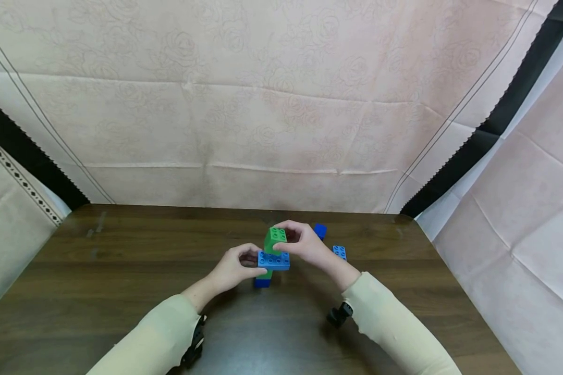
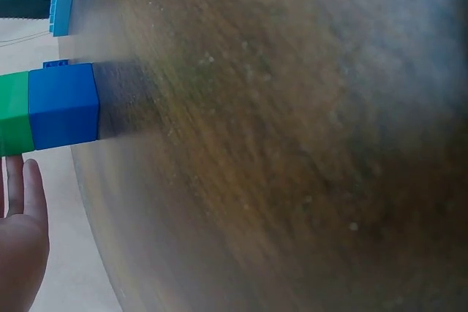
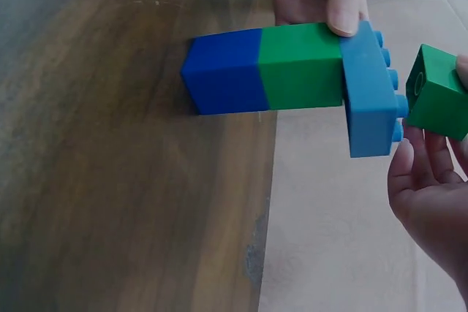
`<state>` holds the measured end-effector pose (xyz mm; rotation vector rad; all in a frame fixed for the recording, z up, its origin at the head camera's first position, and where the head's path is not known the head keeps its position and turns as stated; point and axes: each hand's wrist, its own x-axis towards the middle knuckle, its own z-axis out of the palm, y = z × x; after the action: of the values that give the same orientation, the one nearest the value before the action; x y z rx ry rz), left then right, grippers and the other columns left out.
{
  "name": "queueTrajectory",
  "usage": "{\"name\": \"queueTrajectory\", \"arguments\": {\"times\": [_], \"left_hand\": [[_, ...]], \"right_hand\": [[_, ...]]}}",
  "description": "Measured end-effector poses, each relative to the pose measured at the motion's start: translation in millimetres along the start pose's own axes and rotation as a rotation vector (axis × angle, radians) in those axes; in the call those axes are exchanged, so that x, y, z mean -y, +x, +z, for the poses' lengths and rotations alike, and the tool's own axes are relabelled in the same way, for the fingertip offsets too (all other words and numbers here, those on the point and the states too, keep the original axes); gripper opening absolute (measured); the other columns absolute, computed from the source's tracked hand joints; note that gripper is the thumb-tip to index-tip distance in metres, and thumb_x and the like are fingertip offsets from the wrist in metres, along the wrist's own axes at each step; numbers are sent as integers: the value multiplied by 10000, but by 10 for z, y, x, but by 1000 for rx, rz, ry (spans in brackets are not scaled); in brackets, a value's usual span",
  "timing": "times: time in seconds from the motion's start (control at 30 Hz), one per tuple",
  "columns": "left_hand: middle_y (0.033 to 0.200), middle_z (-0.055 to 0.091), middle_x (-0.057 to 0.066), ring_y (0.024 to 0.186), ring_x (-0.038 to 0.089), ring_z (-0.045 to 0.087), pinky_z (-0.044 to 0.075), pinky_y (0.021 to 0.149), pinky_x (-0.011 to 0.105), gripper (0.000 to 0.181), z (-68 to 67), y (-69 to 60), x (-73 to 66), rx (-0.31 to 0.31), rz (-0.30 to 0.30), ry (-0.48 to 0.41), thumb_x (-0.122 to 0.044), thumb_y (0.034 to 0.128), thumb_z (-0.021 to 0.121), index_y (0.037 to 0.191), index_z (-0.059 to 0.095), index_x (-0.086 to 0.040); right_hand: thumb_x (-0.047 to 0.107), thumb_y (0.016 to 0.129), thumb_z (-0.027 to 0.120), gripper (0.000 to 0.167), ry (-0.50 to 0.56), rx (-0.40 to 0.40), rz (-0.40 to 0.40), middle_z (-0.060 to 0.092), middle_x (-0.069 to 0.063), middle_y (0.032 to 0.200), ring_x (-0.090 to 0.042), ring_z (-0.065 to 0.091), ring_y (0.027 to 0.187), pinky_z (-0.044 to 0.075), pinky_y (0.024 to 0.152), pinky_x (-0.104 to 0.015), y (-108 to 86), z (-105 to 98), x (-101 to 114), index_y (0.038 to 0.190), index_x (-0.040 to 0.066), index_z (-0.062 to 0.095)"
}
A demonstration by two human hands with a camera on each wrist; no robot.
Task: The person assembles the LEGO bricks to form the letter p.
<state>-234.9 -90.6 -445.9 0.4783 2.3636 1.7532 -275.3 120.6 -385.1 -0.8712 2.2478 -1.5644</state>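
A stack of toy building bricks stands upright on the table: a dark blue brick [image 3: 227, 72] at the bottom, a green brick [image 3: 301, 67] on it, and a longer light blue brick [image 3: 369, 93] across the top. My left hand [image 1: 234, 268] grips the stack from the left, its thumb where the green and light blue bricks meet. Between thumb and fingers, my right hand [image 1: 307, 245] pinches a second green brick [image 1: 274, 239] just over the light blue brick's studs. In the right wrist view its hollow underside faces those studs, slightly tilted.
Behind my right hand lie a loose dark blue brick [image 1: 320, 230] and a loose light blue brick [image 1: 339, 252] on the brown wooden table [image 1: 145, 260]. Pale patterned cloth [image 1: 244, 130] hangs behind the far table edge.
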Motion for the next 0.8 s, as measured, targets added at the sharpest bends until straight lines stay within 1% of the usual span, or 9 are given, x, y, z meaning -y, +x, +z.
{"name": "queueTrajectory", "arguments": {"times": [0.13,0.37,0.63,0.8], "left_hand": [[1026,643,82,938,169,602,518,866,331,320,-3,1,-2,6,-3,-2,-220,807,737,1054,607,-64],[1024,642,86,941,170,607,521,855,323,319,-12,-1,5,12,0,-8,-228,809,735,1044,601,-59],[1033,640,85,952,174,610,521,863,329,325,-14,-12,6,13,8,-7,-229,812,732,1052,599,-55],[1037,639,84,963,179,608,517,873,338,311,-16,-8,7,13,7,-4,-219,813,731,1047,600,-60]], "right_hand": [[88,859,664,355,-30,10,0,610,-164,1043,-148,592,845,527,743,-256,-16,35,-24,1192,16,567],[104,850,678,347,-77,23,-31,594,-133,1032,-161,574,852,516,734,-267,-25,93,-23,1174,25,582],[145,824,714,354,-168,42,-67,580,-95,1003,-190,515,845,486,741,-351,-38,119,-23,1150,47,616],[153,819,721,352,-202,33,-80,579,-79,989,-182,510,846,487,745,-357,-44,119,-26,1144,59,624]]}}
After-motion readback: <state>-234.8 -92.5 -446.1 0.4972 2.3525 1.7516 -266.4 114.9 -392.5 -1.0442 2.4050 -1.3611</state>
